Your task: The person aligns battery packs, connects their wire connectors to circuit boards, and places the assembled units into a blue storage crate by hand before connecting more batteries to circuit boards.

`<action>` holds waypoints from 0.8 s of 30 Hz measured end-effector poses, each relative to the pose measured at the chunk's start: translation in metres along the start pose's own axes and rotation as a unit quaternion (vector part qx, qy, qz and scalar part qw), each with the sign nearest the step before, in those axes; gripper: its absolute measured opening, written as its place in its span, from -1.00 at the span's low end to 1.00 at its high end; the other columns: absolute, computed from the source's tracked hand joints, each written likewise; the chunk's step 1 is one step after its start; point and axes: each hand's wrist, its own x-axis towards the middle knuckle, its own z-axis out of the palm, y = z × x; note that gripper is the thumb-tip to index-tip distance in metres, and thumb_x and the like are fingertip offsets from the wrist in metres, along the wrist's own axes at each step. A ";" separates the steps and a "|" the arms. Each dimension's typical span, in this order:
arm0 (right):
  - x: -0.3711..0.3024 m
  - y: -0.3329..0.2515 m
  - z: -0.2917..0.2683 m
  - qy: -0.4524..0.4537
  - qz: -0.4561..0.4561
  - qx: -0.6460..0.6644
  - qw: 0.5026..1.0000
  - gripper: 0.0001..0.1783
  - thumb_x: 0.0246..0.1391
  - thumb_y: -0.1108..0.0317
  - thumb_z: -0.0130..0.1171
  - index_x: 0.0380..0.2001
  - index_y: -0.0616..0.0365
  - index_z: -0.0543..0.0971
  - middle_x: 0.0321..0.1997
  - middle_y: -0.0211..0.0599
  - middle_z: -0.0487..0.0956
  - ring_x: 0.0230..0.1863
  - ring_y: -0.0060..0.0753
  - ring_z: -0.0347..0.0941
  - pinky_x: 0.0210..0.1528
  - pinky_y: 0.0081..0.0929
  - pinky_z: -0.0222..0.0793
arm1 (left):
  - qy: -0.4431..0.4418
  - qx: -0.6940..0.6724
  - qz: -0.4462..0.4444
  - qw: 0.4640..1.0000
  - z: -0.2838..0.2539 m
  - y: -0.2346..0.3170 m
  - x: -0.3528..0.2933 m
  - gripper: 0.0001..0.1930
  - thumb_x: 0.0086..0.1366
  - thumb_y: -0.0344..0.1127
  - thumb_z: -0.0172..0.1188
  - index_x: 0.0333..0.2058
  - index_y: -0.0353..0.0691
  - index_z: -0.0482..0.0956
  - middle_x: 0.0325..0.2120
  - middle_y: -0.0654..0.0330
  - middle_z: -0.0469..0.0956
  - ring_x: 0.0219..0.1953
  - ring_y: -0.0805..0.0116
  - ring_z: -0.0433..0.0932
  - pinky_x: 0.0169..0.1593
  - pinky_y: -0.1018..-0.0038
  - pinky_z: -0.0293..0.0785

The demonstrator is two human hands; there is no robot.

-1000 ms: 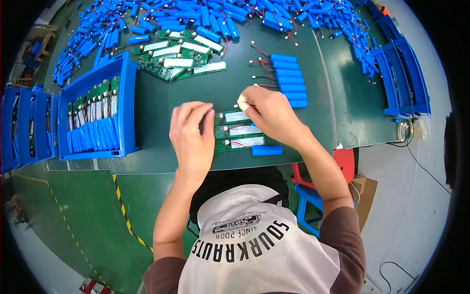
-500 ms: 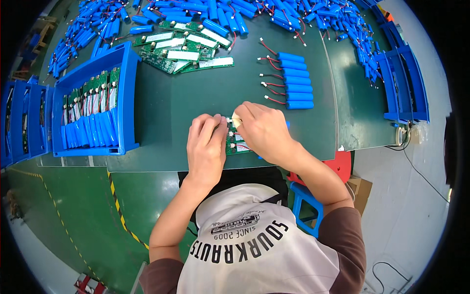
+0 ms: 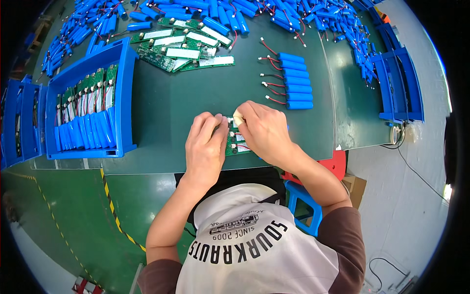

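Close to the table's front edge, both hands meet over a few green circuit boards point(image 3: 236, 149) with small white connectors and red wires. My left hand point(image 3: 205, 147) has its fingers closed at the left end of the farthest board. My right hand point(image 3: 267, 128) is closed just right of it, by a small white connector point(image 3: 230, 119), with a pale yellow cover on a fingertip. Whatever lies between the right fingers is hidden. Blue shows only in slivers past the right hand, which covers much of the boards.
Beyond my right hand lies a row of blue cylindrical battery packs point(image 3: 298, 82) with wires. A blue bin point(image 3: 128, 98) at left holds boards with packs. Loose boards point(image 3: 183, 53) and heaped blue packs point(image 3: 220, 14) lie farther back. Blue bins point(image 3: 401, 83) stand at right.
Both hands keep nearly the same place and grip over the boards. The whole view has shifted slightly.
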 end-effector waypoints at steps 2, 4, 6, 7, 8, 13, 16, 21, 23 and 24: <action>0.000 -0.001 0.000 -0.003 0.004 0.000 1.000 -0.88 0.01 0.54 0.21 -0.37 0.17 0.49 -0.43 -0.22 0.54 -0.42 -0.05 0.52 -0.46 -0.16 0.37 | -0.001 0.000 -0.002 1.000 -0.001 0.000 -0.001 -0.70 0.03 -0.70 0.34 -0.18 -0.45 0.66 -0.24 0.07 0.57 -0.13 0.07 0.55 -0.13 0.25 0.55; 0.000 0.001 0.000 0.001 -0.003 0.022 1.000 -0.88 0.01 0.55 0.21 -0.36 0.17 0.49 -0.45 -0.22 0.53 -0.43 -0.04 0.52 -0.47 -0.17 0.36 | -0.001 0.001 -0.003 1.000 -0.001 -0.001 -0.001 -0.69 0.03 -0.70 0.34 -0.18 -0.45 0.66 -0.23 0.07 0.57 -0.13 0.07 0.55 -0.13 0.25 0.55; -0.002 0.000 0.001 0.004 -0.001 0.024 1.000 -0.87 -0.01 0.56 0.21 -0.36 0.18 0.49 -0.44 -0.22 0.53 -0.42 -0.05 0.52 -0.46 -0.17 0.37 | -0.002 -0.004 -0.004 1.000 -0.001 -0.001 -0.001 -0.69 0.03 -0.70 0.34 -0.18 -0.45 0.66 -0.23 0.07 0.57 -0.13 0.07 0.54 -0.13 0.25 0.55; -0.003 0.000 0.001 0.006 0.003 0.027 1.000 -0.85 -0.02 0.57 0.21 -0.36 0.18 0.49 -0.44 -0.22 0.53 -0.42 -0.05 0.52 -0.46 -0.16 0.37 | 0.000 -0.005 -0.004 1.000 -0.001 -0.001 -0.002 -0.69 0.03 -0.70 0.34 -0.18 -0.45 0.66 -0.23 0.07 0.57 -0.13 0.07 0.54 -0.13 0.25 0.55; -0.003 -0.001 0.001 0.005 0.001 0.026 1.000 -0.85 -0.02 0.57 0.21 -0.36 0.18 0.49 -0.44 -0.22 0.53 -0.42 -0.05 0.52 -0.46 -0.16 0.37 | -0.001 -0.004 -0.005 1.000 -0.001 -0.001 -0.002 -0.68 0.02 -0.70 0.34 -0.18 -0.45 0.66 -0.23 0.07 0.57 -0.13 0.07 0.54 -0.13 0.25 0.55; -0.002 -0.001 0.002 -0.017 -0.034 0.014 0.999 -0.81 -0.08 0.60 0.19 -0.34 0.20 0.48 -0.42 -0.22 0.51 -0.39 -0.04 0.52 -0.44 -0.13 0.38 | -0.004 -0.001 0.011 1.000 -0.003 -0.003 -0.001 -0.74 0.05 -0.66 0.35 -0.21 -0.48 0.64 -0.23 0.09 0.51 -0.12 0.11 0.53 -0.18 0.25 0.56; 0.004 -0.002 0.002 -0.025 -0.033 0.014 0.999 -0.80 -0.08 0.61 0.17 -0.32 0.20 0.47 -0.42 -0.19 0.50 -0.40 0.00 0.51 -0.42 -0.12 0.38 | -0.015 -0.016 -0.010 1.000 -0.003 -0.002 0.000 -0.69 0.01 -0.69 0.35 -0.20 -0.44 0.66 -0.23 0.06 0.56 -0.12 0.06 0.54 -0.13 0.25 0.55; 0.005 -0.006 0.003 -0.048 0.011 0.022 0.999 -0.80 -0.06 0.59 0.17 -0.31 0.20 0.47 -0.38 -0.16 0.51 -0.35 0.01 0.51 -0.39 -0.10 0.39 | -0.024 -0.032 -0.002 0.999 -0.007 -0.004 0.005 -0.73 0.03 -0.67 0.35 -0.22 -0.42 0.68 -0.25 0.06 0.57 -0.12 0.05 0.53 -0.13 0.24 0.54; 0.002 -0.011 0.000 -0.051 0.036 0.025 0.998 -0.81 -0.05 0.57 0.18 -0.31 0.21 0.47 -0.35 -0.16 0.53 -0.30 -0.02 0.52 -0.38 -0.10 0.40 | -0.036 -0.025 0.003 0.999 -0.010 -0.006 0.006 -0.72 0.02 -0.68 0.34 -0.22 -0.43 0.66 -0.23 0.08 0.55 -0.11 0.07 0.53 -0.12 0.23 0.55; 0.000 -0.016 -0.006 -0.066 0.022 -0.021 0.997 -0.80 -0.02 0.55 0.20 -0.27 0.22 0.49 -0.31 -0.16 0.55 -0.23 -0.05 0.52 -0.36 -0.10 0.41 | -0.046 -0.017 0.004 0.999 -0.011 -0.006 0.007 -0.72 0.01 -0.68 0.33 -0.23 -0.44 0.65 -0.21 0.11 0.54 -0.09 0.08 0.53 -0.12 0.22 0.56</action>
